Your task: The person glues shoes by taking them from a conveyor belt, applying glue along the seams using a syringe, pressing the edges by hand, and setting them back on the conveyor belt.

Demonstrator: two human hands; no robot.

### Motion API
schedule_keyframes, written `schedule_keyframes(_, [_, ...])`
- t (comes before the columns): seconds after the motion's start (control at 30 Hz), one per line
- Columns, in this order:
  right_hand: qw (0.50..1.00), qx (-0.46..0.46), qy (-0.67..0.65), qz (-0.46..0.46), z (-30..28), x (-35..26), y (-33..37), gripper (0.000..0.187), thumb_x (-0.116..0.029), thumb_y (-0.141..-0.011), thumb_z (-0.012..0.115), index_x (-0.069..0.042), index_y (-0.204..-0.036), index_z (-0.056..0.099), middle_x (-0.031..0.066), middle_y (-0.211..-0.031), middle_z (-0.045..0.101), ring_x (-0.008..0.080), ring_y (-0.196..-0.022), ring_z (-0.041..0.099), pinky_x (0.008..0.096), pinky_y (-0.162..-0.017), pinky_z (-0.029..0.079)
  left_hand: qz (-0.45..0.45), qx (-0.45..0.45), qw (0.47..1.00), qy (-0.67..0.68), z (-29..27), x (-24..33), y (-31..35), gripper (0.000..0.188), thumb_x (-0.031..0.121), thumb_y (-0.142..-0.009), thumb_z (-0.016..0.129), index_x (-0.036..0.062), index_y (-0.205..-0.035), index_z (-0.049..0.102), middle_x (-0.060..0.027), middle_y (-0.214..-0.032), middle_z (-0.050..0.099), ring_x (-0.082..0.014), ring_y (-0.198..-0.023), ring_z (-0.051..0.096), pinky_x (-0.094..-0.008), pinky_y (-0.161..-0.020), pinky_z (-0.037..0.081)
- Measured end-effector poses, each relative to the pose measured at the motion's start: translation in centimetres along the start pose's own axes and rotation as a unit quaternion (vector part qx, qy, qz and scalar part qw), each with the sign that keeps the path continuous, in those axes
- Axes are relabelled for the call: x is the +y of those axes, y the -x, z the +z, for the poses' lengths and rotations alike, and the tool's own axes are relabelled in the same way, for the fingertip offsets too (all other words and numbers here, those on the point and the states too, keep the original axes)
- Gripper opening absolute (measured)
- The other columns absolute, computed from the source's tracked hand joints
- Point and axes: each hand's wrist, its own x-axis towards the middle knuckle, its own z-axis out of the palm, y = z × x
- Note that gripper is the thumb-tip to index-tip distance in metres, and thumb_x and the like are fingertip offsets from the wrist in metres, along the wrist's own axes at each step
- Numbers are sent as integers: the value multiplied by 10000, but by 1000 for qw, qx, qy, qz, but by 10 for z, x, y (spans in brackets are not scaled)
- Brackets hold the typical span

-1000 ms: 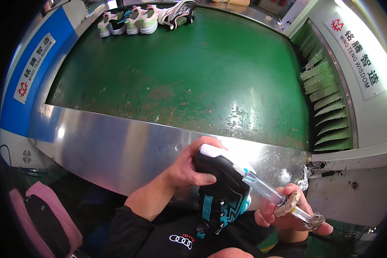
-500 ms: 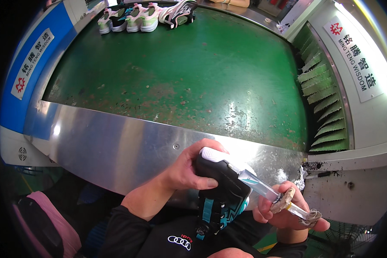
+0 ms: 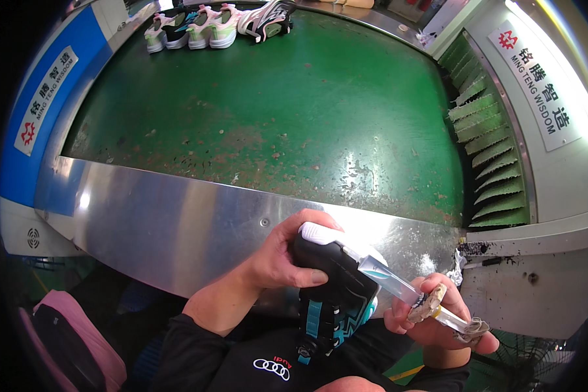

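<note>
Black shoe point(image 3: 330, 277) at the table's point(image 3: 144, 215) near edge, left hand's point(image 3: 277, 256) fingers clamped on its end. Right hand's point(image 3: 431, 332) fingers wrap a clear syringe point(image 3: 392, 279), tip at the white sole point(image 3: 320, 233). Other shoes point(image 3: 222, 29): table's far-left corner.

A scuffed green belt point(image 3: 294, 104) fills the upper middle, bordered below by shiny steel point(image 3: 150, 222); blue panelling point(image 3: 29, 173) left, pale housing point(image 3: 562, 183) right, green floor point(image 3: 411, 359) lower right.
</note>
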Motion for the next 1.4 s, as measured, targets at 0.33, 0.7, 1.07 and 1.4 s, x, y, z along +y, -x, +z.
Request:
schedule_keyframes(0.33, [1000, -8, 7, -2, -3, 0, 3, 1214, -701, -501, 778, 25, -1351, 302, 218, -1152, 462, 247, -953, 486, 337, -744, 366, -10, 6, 1000, -1, 0, 0, 0, 604, 150, -629, 809, 54, -1144, 506, -161, -1074, 603, -244, -1023, 586, -366, -880, 469])
schedule_keyframes(0.7, [998, -22, 65, 7, 2, -2, -4, 988, -673, -668, 689, -53, -1349, 331, 198, -1148, 487, 222, -892, 469, 334, -645, 344, -3, 1, 1000, -1, 0, 2, 2, 615, 135, -621, 809, 58, -1149, 504, -159, -1084, 598, -245, -1040, 577, -372, -898, 459])
schedule_keyframes(1.07, [998, -2, 58, -7, 0, 2, -2, 1040, -700, -628, 695, -23, -1330, 336, 216, -1159, 485, 236, -925, 487, 339, -690, 355, -4, 4, 1000, -11, -1, 3, 2, 618, 153, -623, 803, 40, -1149, 498, -160, -1078, 601, -249, -1028, 585, -373, -892, 464])
schedule_keyframes(1.4, [997, 8, 75, -12, -4, 3, 9, 960, -655, -676, 697, -42, -1325, 344, 181, -1128, 492, 233, -919, 485, 339, -663, 339, -7, 36, 999, 8, 0, 1, 2, 646, 140, -616, 792, 43, -1170, 475, -168, -1072, 585, -253, -1016, 581, -375, -878, 472])
